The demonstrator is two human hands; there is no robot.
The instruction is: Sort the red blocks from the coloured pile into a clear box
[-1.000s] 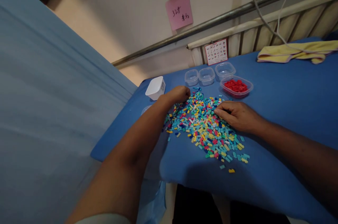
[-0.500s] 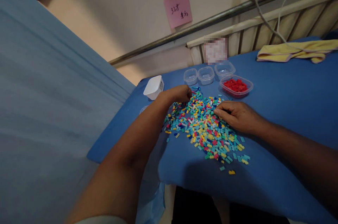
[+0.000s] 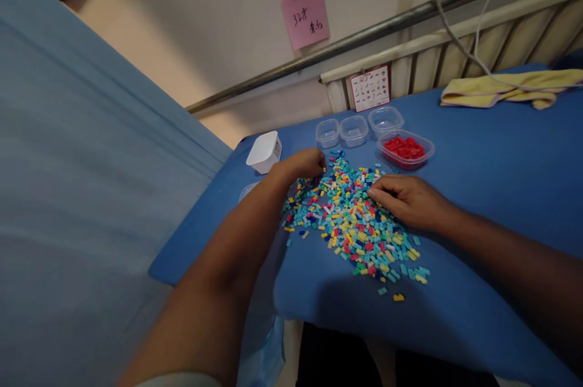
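Observation:
A wide heap of small plastic building bricks in turquoise, yellow, pink, green and blue is spread over the blue-covered table. At the heap's far left edge is my left hand, its fingers curled down and closed; what they hold, if anything, is hidden. My right hand rests on the right side of the heap with thumb and forefinger pinched together. Nothing can be made out between those fingertips. Beyond the right hand stands a clear tub holding red bricks.
Three clear plastic tubs stand in a row behind the heap. A white box is at the far left, and a clear container is partly hidden by my left arm. A yellow cloth lies far right. A printed card leans against the radiator.
My left hand has shifted slightly left along the heap's edge. My right hand stays in its pinch at the same spot. The printed card, blurred before, now shows clearly.

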